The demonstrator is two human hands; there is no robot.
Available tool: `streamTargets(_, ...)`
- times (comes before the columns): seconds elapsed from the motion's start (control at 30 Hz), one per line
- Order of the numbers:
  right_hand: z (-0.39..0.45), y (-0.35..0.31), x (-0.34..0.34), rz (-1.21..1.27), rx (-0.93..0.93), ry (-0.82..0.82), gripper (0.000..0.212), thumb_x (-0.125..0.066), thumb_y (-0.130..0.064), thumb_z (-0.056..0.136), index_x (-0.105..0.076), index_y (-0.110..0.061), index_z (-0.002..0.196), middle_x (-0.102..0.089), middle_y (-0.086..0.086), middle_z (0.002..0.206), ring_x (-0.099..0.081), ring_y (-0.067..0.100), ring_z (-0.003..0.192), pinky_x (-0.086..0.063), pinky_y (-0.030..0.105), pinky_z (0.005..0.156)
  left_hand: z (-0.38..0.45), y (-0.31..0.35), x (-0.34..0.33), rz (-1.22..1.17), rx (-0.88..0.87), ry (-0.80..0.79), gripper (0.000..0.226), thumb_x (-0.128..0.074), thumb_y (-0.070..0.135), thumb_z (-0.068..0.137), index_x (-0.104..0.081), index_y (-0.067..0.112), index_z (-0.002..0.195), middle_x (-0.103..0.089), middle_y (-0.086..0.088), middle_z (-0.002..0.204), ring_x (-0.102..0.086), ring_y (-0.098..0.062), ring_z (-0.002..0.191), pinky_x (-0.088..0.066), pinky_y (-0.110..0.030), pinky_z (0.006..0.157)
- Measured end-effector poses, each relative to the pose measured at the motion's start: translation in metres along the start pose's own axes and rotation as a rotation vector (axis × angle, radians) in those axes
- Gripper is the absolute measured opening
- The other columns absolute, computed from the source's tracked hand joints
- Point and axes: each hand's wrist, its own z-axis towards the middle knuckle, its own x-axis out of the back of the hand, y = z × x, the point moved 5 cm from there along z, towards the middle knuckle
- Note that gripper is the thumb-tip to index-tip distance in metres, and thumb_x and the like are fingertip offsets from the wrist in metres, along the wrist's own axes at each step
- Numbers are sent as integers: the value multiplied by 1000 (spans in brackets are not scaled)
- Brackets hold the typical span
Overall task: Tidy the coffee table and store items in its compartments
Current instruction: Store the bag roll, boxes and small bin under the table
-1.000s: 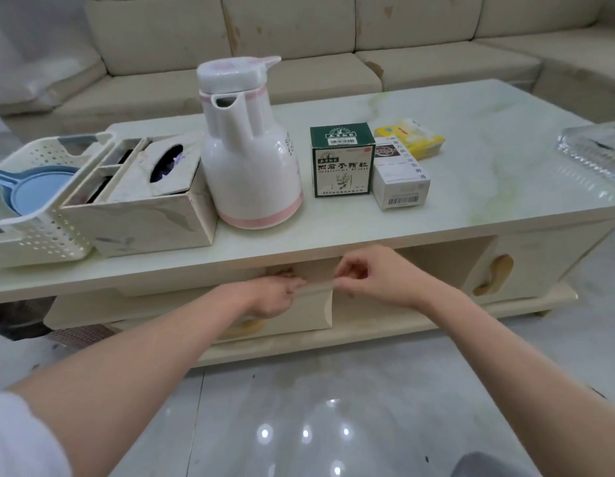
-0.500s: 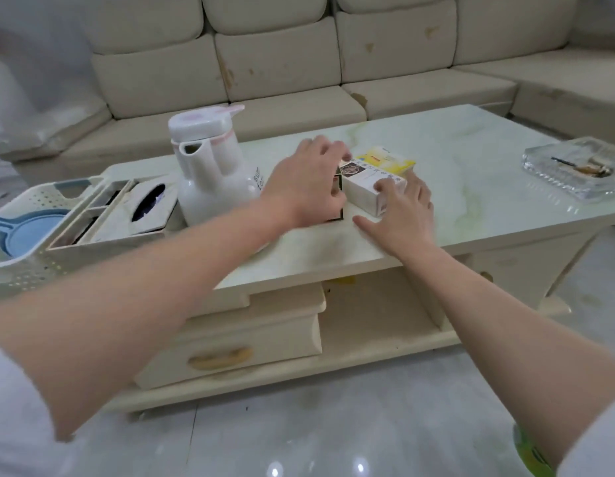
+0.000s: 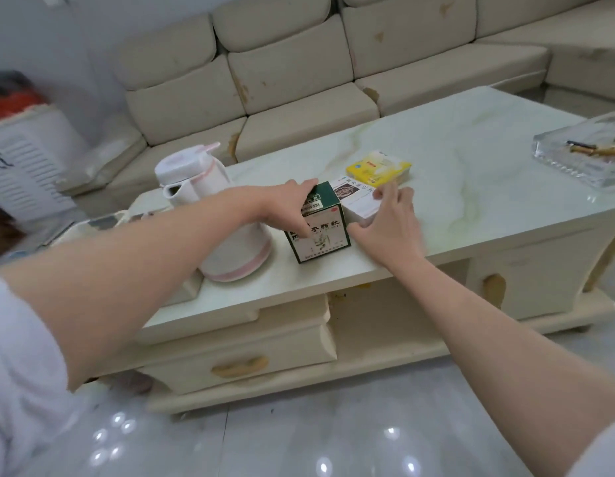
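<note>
Head view, left hand [image 3: 282,204] gripping green carton [image 3: 320,228]

Both bare forearms reach forward. The left hand [image 3: 284,204] curls its fingers and thumb in a grip; the right hand [image 3: 388,223] pinches, index finger raised.

Both hands are up off the drawer front now. Left hand [image 3: 285,204] grips the green box [image 3: 318,227], right hand [image 3: 390,222] pinches the white box [image 3: 359,201], drawer [image 3: 237,352] sits pulled out.
</note>
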Motion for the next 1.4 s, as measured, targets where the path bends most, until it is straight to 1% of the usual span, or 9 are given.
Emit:
streamTargets(0.2,-5,-3,5,110,34,12,50,-67,-36,71,-48,-22,115,-42,1,120,-57,25,98,-42,31,74,-43,5,-10,-168,-173,133,95,-76,29,78,-21,32,155,-41,-3,118,-52,-20,109,-48,-27,92)
streamTargets(0.37,-50,26,50,314,22,53,41,-68,-22,68,-51,-21,105,-45,2,112,-47,-4,78,-40,17,74,-90,53,-35,-241,-401,108,99,-78,27,72,-23,35,154,-38,20,107,-44,4,98,-37,-6,87)
streamTargets(0.53,-99,69,97,411,-29,137,33,-67,-45,72,-51,-28,95,-49,2,105,-49,6,84,-43,18,74,-97,85,-93,-222,-457,-55,102,-75,34,73,-13,39,155,-40,6,115,-48,-9,103,-45,-23,91)
streamTargets(0.6,-113,83,106,476,-73,179,18,-63,-36,77,-50,-32,88,-54,2,96,-46,14,73,-42,24,65,-85,88,-114,-193,-399,-79,100,-73,36,76,-13,33,155,-40,3,124,-48,-11,104,-44,-22,88)
streamTargets(0.73,-143,117,113,609,-132,244,16,-53,-12,73,-48,-26,78,-55,-23,75,-46,-3,71,-36,15,64,-66,90,-168,-186,-279,-173,88,-74,41,75,-28,26,148,-44,0,122,-55,-17,100,-51,-29,87)
streamTargets(0.93,-181,195,65,353,-376,97,10,-61,-28,77,-52,-31,82,-58,0,90,-53,27,82,-40,40,71,-25,83,-238,-171,-171,-161,85,-73,42,72,-34,23,144,-47,-3,115,-54,-21,100,-52,-43,91)
streamTargets(1.1,-149,209,-16,221,-467,-206,53,-82,-34,76,-48,-22,114,-43,-3,118,-54,16,96,-40,25,76,39,70,-282,-248,-67,-118,80,-78,34,70,-40,17,138,-51,-5,124,-55,-24,108,-52,-38,92)
streamTargets(1.2,-136,216,-59,119,-417,-332,58,-74,-18,82,-41,-15,129,-37,5,130,-52,24,107,-43,21,83,75,60,-297,-322,8,-23,74,-79,37,63,-44,26,127,-57,1,112,-59,-18,95,-56,-37,81)
streamTargets(1.4,-130,249,-93,-268,-409,-430,47,-60,-19,93,-44,-22,138,-45,12,135,-53,30,116,-51,42,92,113,51,-318,-294,91,37,86,-80,35,72,-35,28,145,-59,-4,121,-63,-26,101,-56,-36,79)
